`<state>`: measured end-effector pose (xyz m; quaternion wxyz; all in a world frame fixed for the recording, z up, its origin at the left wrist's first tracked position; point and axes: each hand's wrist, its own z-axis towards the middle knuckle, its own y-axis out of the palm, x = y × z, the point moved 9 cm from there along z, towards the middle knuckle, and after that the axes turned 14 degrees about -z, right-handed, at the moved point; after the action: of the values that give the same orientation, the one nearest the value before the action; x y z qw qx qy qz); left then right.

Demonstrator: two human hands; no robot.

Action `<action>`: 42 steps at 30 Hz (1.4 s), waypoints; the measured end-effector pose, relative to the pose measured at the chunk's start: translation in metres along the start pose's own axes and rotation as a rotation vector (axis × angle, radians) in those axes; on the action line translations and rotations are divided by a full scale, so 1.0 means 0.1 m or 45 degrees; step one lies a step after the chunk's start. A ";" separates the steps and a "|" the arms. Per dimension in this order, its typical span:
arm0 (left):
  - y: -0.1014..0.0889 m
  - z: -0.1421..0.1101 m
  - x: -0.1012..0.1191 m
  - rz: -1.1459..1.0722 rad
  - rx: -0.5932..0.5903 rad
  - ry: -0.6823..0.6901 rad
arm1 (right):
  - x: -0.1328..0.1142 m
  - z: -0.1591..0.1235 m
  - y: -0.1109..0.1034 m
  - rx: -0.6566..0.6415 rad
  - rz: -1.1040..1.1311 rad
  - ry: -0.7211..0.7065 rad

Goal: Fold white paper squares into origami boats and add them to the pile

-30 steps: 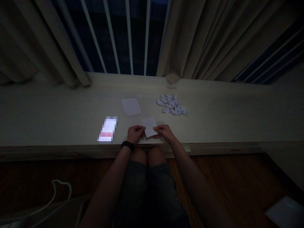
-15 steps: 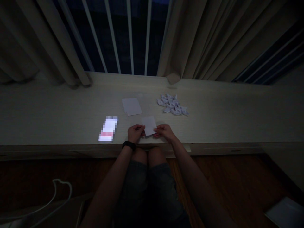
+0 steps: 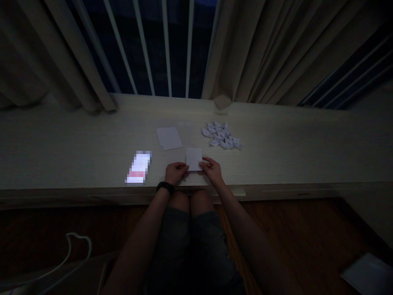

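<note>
A small white sheet of paper (image 3: pixel 194 159) is held up between my two hands, just above the front part of the pale ledge (image 3: pixel 276 155). My left hand (image 3: pixel 176 173) pinches its lower left corner between thumb and fingers. At the lower right edge, my right hand (image 3: pixel 212 170) grips it the same way, thumb on top. Beyond the hands lies a stack of white paper squares (image 3: pixel 169 138). To its right sits a cluster of several small folded white paper pieces (image 3: pixel 221 136) with pointed tips.
A lit phone (image 3: pixel 138 167), its screen blurred out, lies left of my left hand near the ledge's front edge. Curtains (image 3: pixel 242 53) and a barred window (image 3: pixel 153 49) stand behind. A white cable (image 3: pixel 89 246) loops at lower left; a pale flat object (image 3: pixel 368 272) is at lower right.
The paper has turned from a slanted position to nearly square with the ledge. My right hand has shifted slightly with it, and both hands keep their pinch.
</note>
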<state>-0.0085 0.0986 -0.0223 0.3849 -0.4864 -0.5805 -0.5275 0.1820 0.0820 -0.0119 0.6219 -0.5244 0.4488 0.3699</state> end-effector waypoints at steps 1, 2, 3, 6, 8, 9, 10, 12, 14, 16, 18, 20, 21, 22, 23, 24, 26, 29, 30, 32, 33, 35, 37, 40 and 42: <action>-0.01 0.01 0.00 -0.004 -0.009 -0.032 | -0.07 -0.04 -0.07 0.125 -0.146 -0.100; -0.01 0.03 -0.01 0.008 -0.029 -0.077 | -0.16 -0.09 -0.11 0.219 -0.313 -0.209; -0.01 0.04 -0.02 0.034 -0.054 -0.137 | -0.25 -0.14 -0.10 0.250 -0.487 -0.322; -0.02 0.05 -0.06 0.244 -0.172 -0.323 | -0.41 -0.31 0.15 0.061 -0.917 -0.617; -0.06 0.03 0.00 0.480 -0.195 -0.342 | -0.44 -0.39 0.27 -0.045 -1.071 -0.712; -0.07 0.01 0.06 0.640 -0.180 -0.298 | -0.45 -0.41 0.29 -0.063 -1.117 -0.731; -0.08 -0.02 0.14 0.833 -0.154 -0.229 | -0.46 -0.42 0.31 -0.067 -1.147 -0.738; -0.01 -0.15 0.44 1.223 0.018 0.133 | -0.47 -0.43 0.31 -0.066 -1.179 -0.743; 0.26 -0.38 0.61 1.440 -0.012 0.508 | -0.46 -0.43 0.32 -0.068 -1.198 -0.741; 0.59 -0.63 0.54 1.503 -0.265 0.741 | -0.45 -0.42 0.33 -0.084 -1.205 -0.744; 0.71 -0.76 0.43 1.555 -0.326 0.798 | -0.44 -0.40 0.33 -0.095 -1.183 -0.744; 0.72 -0.80 0.33 1.573 -0.327 0.824 | -0.44 -0.36 0.27 -0.065 -1.118 -0.727; 0.72 -0.81 0.29 1.569 -0.332 0.844 | -0.44 -0.34 0.23 -0.038 -1.070 -0.709; 0.70 -0.82 0.27 1.558 -0.337 0.866 | -0.45 -0.32 0.18 -0.004 -1.011 -0.681; 0.68 -0.82 0.26 1.545 -0.341 0.887 | -0.45 -0.30 0.11 0.039 -0.945 -0.639; 0.66 -0.83 0.25 1.530 -0.338 0.906 | -0.45 -0.28 0.03 0.097 -0.871 -0.571; 0.63 -0.84 0.24 1.503 -0.336 0.936 | -0.37 -0.25 -0.10 0.162 -0.694 -0.344; 0.62 -0.87 0.22 1.471 -0.347 0.956 | -0.12 -0.27 0.03 -0.104 -0.300 0.139; 0.62 -0.88 0.22 1.461 -0.347 0.958 | -0.05 -0.31 0.15 -0.249 -0.145 0.282; 0.62 -0.90 0.20 1.446 -0.343 0.958 | 0.01 -0.39 0.31 -0.411 0.114 0.492; 0.62 -0.90 0.19 1.441 -0.343 0.955 | 0.03 -0.39 0.34 -0.423 0.197 0.565; 0.61 -0.90 0.18 1.436 -0.342 0.942 | 0.06 -0.34 0.31 -0.366 0.221 0.635; 0.61 -0.89 0.18 1.433 -0.345 0.922 | 0.07 -0.24 0.22 -0.290 0.082 0.597; 0.60 -0.87 0.17 1.428 -0.353 0.906 | 0.03 -0.05 0.13 -0.226 -0.109 0.483; 0.60 -0.87 0.17 1.426 -0.356 0.906 | 0.01 0.08 0.10 -0.204 -0.140 0.433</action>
<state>0.0401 0.0139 0.0214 0.7011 -0.5559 -0.0052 -0.4466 0.1743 0.0911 -0.0156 0.5127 -0.6509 0.4871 0.2760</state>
